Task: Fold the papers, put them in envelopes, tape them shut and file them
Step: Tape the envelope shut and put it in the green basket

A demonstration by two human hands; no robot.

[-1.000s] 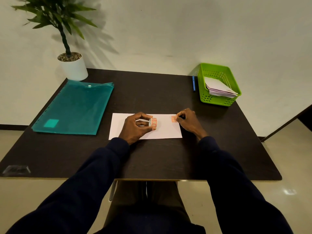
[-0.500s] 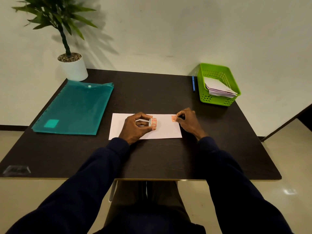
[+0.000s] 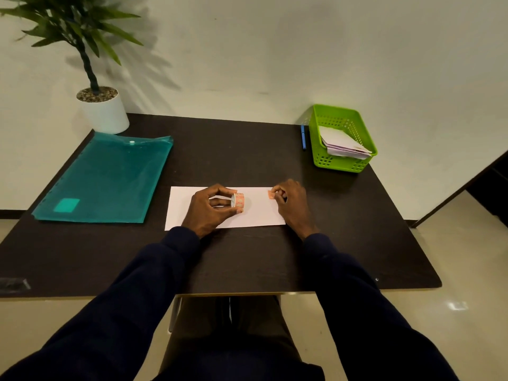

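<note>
A dark desk (image 3: pixel 247 149) is seen, with a teal snap folder (image 3: pixel 110 177) laid at ten o'clock, a potted plant (image 3: pixel 103 111) at eleven and a green basket (image 3: pixel 343 163) of envelopes at two. A white envelope (image 3: pixel 258 213) is laid flat at the centre. The left hand (image 3: pixel 209 210) is rested on it, its fingers (image 3: pixel 220 191) curled round an orange tape roll (image 3: pixel 238 202) stood on edge. A short tape strip (image 3: pixel 270 194) is pinched by the right hand (image 3: pixel 291 202) near the envelope's one-o'clock corner, apart from the roll.

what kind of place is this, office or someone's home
Most likely an office or study desk: a dark table against a bare wall carries a teal document folder, a green basket of papers and a potted plant.
</note>
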